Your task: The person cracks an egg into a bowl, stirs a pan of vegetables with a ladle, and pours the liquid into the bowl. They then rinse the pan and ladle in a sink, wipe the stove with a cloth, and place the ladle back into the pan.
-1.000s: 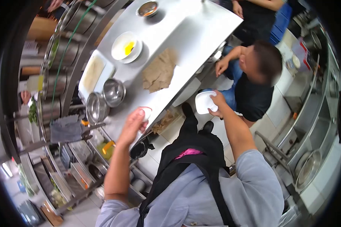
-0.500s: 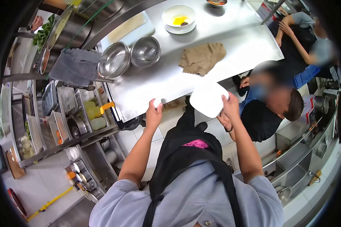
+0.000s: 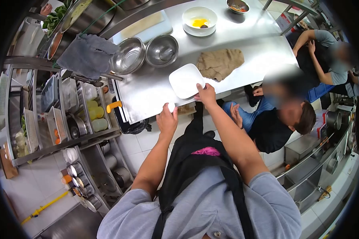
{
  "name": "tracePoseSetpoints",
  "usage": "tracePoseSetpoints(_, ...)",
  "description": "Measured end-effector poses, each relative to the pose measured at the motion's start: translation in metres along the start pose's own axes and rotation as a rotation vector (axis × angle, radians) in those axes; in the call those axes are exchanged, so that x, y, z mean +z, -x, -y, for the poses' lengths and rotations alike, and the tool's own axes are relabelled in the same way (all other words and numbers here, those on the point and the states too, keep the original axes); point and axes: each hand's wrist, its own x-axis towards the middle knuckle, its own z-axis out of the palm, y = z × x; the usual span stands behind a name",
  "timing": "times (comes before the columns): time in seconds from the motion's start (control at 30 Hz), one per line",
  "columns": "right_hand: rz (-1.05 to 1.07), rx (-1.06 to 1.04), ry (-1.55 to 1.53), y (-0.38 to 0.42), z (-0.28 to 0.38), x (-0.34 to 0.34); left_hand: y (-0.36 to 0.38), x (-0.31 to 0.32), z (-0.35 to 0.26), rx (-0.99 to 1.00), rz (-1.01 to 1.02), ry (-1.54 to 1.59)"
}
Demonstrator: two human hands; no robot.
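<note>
In my right hand (image 3: 206,95) is a white square plate (image 3: 185,81) with rounded corners, gripped at its lower right corner with the thumb on top. It is over the front part of the steel table (image 3: 139,104), left of a crumpled brown cloth (image 3: 221,63). My left hand (image 3: 166,120) is closed around a small white rounded thing (image 3: 171,106) that looks like an egg, just in front of the table edge. Farther back, a white bowl (image 3: 199,15) with yellow liquid and a dark round thing inside rests on a white plate (image 3: 199,32).
Two steel bowls (image 3: 136,65) (image 3: 174,51) stand at the table's left, near a white cutting board (image 3: 149,27). A small bowl (image 3: 238,5) of food is at the back. A grey cloth (image 3: 85,55) hangs at left. One person (image 3: 267,127) crouches close on my right; another (image 3: 321,51) is behind.
My right hand has moved left with the square plate, from beyond the table edge to over the table. My left hand has shifted slightly right, still holding the white thing.
</note>
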Motion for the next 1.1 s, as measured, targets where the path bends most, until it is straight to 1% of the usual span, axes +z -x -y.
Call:
tracePoseSetpoints(0.03,0.000,-0.002,0.003,0.001,-0.006,-0.002,0.001,0.004,0.003,-0.018,0.023,-0.042)
tracePoseSetpoints(0.07,-0.242,-0.262,0.288,0.003,-0.010,-0.005,0.002,0.007,0.006,-0.018,0.016,-0.037)
tracePoseSetpoints(0.1,-0.491,-0.529,0.567,0.001,-0.010,-0.008,-0.002,0.004,0.004,0.009,-0.022,0.094)
tracePoseSetpoints(0.13,-0.498,-0.537,0.565,0.008,0.003,-0.008,-0.005,-0.001,-0.002,0.038,-0.052,0.222)
tracePoseSetpoints(0.17,-0.364,-0.589,0.510,0.018,0.013,-0.011,-0.010,-0.006,-0.007,0.042,-0.050,0.224)
tracePoseSetpoints(0.2,-0.229,-0.638,0.454,0.030,0.026,-0.013,-0.020,-0.018,-0.019,0.108,-0.010,0.285)
tracePoseSetpoints(0.23,0.003,-0.640,0.498,0.031,0.038,-0.013,-0.029,-0.026,-0.029,0.174,0.032,0.344)
tracePoseSetpoints(0.27,0.188,-0.590,0.490,0.033,0.050,-0.009,-0.039,-0.028,-0.035,0.178,0.035,0.344)
tracePoseSetpoints(0.33,0.489,-0.507,0.655,0.016,0.067,-0.005,-0.069,-0.031,-0.046,0.461,-0.056,0.271)
tracePoseSetpoints(0.37,0.474,-0.516,0.648,0.008,0.075,-0.003,-0.082,-0.033,-0.049,0.478,-0.059,0.270)
tracePoseSetpoints(0.43,0.511,-0.569,0.819,-0.009,0.083,-0.001,-0.103,-0.034,-0.047,0.538,0.089,0.232)
tracePoseSetpoints(0.47,0.491,-0.572,0.812,-0.014,0.088,-0.001,-0.111,-0.035,-0.046,0.559,0.092,0.231)
tracePoseSetpoints(0.53,0.570,-0.489,0.905,-0.023,0.094,-0.001,-0.123,-0.042,-0.049,0.698,0.156,0.154)
tracePoseSetpoints(0.57,0.540,-0.477,0.936,-0.028,0.094,0.002,-0.126,-0.048,-0.052,0.711,0.203,0.097)
tracePoseSetpoints(0.6,0.527,-0.479,0.928,-0.028,0.093,0.002,-0.129,-0.048,-0.052,0.726,0.205,0.094)
tracePoseSetpoints(0.67,0.495,-0.442,0.947,-0.029,0.092,0.004,-0.136,-0.049,-0.053,0.703,0.307,0.006)
tracePoseSetpoints(0.7,0.452,-0.414,0.966,-0.030,0.090,0.007,-0.138,-0.047,-0.051,0.740,0.280,0.006)
tracePoseSetpoints(0.83,0.395,-0.400,0.928,-0.038,0.072,0.012,-0.141,-0.038,-0.045,0.781,0.281,-0.052)
tracePoseSetpoints(0.97,0.381,-0.424,0.920,-0.043,0.065,0.013,-0.147,-0.030,-0.040,0.809,0.254,-0.057)
tracePoseSetpoints(1.03,0.291,-0.443,0.925,-0.041,0.067,0.013,-0.152,-0.031,-0.042,0.840,0.254,-0.089)
tracePoseSetpoints(1.07,0.292,-0.445,0.926,-0.041,0.069,0.014,-0.155,-0.032,-0.043,0.839,0.252,-0.089)
tracePoseSetpoints(1.1,0.281,-0.436,1.000,-0.040,0.075,0.014,-0.157,-0.037,-0.048,0.822,0.281,-0.215)
